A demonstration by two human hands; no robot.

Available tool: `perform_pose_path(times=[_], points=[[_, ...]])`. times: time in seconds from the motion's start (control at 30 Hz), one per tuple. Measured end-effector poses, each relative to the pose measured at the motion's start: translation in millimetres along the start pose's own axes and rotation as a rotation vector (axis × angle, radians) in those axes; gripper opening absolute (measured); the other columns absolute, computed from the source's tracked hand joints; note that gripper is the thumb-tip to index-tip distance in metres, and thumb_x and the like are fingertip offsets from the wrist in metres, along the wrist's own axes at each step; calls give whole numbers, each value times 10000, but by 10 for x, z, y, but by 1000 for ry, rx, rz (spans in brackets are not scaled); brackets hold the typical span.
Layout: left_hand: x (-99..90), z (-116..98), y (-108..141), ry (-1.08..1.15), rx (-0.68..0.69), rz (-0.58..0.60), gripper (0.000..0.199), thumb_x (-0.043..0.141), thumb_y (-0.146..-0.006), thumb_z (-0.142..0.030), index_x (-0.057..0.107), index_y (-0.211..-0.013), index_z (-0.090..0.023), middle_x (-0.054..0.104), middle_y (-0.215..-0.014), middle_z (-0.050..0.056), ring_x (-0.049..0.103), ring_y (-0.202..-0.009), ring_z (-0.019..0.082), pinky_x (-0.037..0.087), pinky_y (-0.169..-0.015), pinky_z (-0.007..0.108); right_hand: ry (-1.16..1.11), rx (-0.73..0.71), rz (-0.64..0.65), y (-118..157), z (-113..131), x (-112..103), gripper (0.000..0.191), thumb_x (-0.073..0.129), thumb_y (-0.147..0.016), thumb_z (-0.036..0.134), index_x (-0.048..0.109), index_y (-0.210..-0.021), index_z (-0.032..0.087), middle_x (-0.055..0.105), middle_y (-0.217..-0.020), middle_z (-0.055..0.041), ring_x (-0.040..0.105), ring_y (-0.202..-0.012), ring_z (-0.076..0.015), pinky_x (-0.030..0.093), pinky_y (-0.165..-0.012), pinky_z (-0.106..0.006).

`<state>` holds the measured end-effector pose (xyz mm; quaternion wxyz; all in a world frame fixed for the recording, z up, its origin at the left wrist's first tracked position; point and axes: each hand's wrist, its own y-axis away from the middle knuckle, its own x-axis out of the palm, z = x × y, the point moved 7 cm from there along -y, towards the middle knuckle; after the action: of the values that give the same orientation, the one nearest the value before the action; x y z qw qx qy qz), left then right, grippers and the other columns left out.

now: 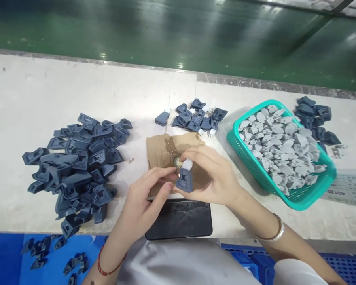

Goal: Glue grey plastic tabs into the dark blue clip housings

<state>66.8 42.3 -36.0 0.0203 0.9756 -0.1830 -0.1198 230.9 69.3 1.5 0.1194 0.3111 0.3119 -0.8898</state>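
My right hand is closed on a small dark blue-grey plastic part, with a pale grey-white piece at its top end. Its index finger rests by the white piece, and its thumb is below the part. Close on the left, my left hand has its thumb and index finger apart, their tips near the part; whether they touch it I cannot tell. Beneath both hands lies a piece of brown cardboard with a wet-looking stain and a small round brass-coloured object.
A large heap of dark plastic parts lies left. Behind the cardboard are parts with white pieces. A green basket of pale pieces stands right, more dark parts beyond it. A black phone lies at the table's front.
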Motion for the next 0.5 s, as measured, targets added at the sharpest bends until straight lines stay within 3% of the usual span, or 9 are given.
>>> perform_pose_path(times=[0.1,0.23,0.37,0.5], points=[[-42,-101,22,-288,126,-32,269,550,-1053,-205,693,-1281,-215,766,-1268,112,724,-1198,230,601,-1038,374,77,122,-50,-46,-144,-87,405,844,-836,414,649,-1141,233,763,-1032,-100,728,-951,-283,592,-843,-414],[-4,-170,60,-459,258,8,254,513,-1049,-134,681,-1230,-192,786,-1205,118,729,-1186,237,611,-1033,403,414,286,-74,-77,-355,-195,539,710,-941,528,627,-1358,196,692,-1209,-175,647,-1140,-372,535,-1000,-552],[0,-170,91,-494,299,23,233,516,-1051,-119,670,-1215,-182,787,-1195,112,735,-1167,227,624,-995,383,690,365,-4,-152,-487,-265,775,544,-990,667,498,-1552,135,611,-1373,-250,529,-1302,-453,416,-1115,-673],[-157,-256,112,-605,378,-91,255,551,-1030,-79,655,-1236,-189,773,-1233,97,696,-1207,223,577,-1060,379,844,502,114,-214,-644,-289,760,446,-1048,604,366,-1649,146,478,-1582,-266,380,-1481,-501,312,-1175,-728]])
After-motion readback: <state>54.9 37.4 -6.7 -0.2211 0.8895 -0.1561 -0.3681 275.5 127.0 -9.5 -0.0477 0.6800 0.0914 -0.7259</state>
